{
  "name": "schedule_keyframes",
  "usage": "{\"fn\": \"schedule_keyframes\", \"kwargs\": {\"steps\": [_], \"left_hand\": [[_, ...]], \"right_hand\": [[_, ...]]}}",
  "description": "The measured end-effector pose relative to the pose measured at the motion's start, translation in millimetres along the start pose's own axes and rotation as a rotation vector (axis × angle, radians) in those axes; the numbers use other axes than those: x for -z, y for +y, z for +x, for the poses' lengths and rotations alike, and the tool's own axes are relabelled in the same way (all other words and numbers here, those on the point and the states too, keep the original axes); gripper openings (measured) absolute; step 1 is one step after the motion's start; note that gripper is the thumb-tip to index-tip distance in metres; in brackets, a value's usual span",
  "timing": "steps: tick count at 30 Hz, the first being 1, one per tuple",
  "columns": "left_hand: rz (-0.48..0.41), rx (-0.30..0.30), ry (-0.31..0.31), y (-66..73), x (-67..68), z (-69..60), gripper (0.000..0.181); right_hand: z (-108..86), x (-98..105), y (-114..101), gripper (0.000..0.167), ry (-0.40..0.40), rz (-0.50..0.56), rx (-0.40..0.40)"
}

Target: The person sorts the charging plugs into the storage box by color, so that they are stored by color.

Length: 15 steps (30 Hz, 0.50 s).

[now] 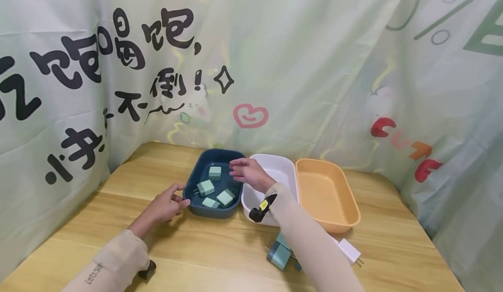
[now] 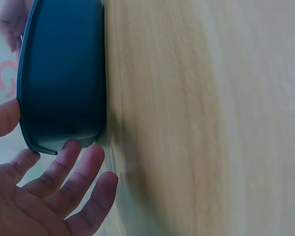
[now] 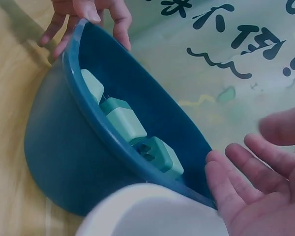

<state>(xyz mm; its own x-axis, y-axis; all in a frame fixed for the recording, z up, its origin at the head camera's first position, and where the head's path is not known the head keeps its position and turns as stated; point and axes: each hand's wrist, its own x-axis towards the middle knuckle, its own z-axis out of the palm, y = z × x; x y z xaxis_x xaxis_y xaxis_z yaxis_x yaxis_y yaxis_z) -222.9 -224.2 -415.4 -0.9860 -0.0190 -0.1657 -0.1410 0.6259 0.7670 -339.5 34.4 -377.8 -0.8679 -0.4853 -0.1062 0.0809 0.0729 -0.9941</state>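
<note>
Closest in, two pale sleeves [image 1: 114, 261] run off the bottom edge, both cut short there, and the right one sprawls over some loose plugs! A green-and-blue charger [image 1: 280, 256] pokes out on one side, a white charger [image 1: 349, 250] on the other, prongs outward; whatever lies between is covered. A dark blue scrap [image 1: 298, 266] by the cloth is too slight to name.

Up to the left hand [image 1: 167, 204]: fingers spread, thumb and fingertips at the outer rim of the blue tray [image 1: 214, 212]. How firmly they press, you cannot tell. There's that tray, on the wooden table [image 1: 220, 248], leftmost of three, with four pale green chargers [image 1: 206, 188] inside, the front one partly masked by the near wall; the right wrist view catches just three.

Over on its right side, the right hand [image 1: 251, 174], fingers loosely extended, thumb standing off, right at the rim; contact is hard to judge. That forearm and its black wrist strap [image 1: 258, 214] block plenty of the white tray [image 1: 284, 172], wedged between the blue one and the orange tray [image 1: 326, 196].

And behind, the pale curtain [image 1: 291, 65]: black lettering clipped at left, a pink heart, a green letter sliced off at right.
</note>
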Motion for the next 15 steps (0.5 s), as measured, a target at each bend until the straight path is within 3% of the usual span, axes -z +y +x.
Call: {"fn": "schedule_keyframes", "kwargs": {"steps": [5,15], "left_hand": [[0.001,-0.006,-0.004,-2.0,1.2,-0.4,0.06],[0.004,-0.013,-0.012,-1.2,2.2,0.4,0.062]], "right_hand": [[-13.5,6,-4,0.04,-0.011,0.094,-0.024],[-46.8,18,-2,0.04,-0.042,0.08,0.008]]}}
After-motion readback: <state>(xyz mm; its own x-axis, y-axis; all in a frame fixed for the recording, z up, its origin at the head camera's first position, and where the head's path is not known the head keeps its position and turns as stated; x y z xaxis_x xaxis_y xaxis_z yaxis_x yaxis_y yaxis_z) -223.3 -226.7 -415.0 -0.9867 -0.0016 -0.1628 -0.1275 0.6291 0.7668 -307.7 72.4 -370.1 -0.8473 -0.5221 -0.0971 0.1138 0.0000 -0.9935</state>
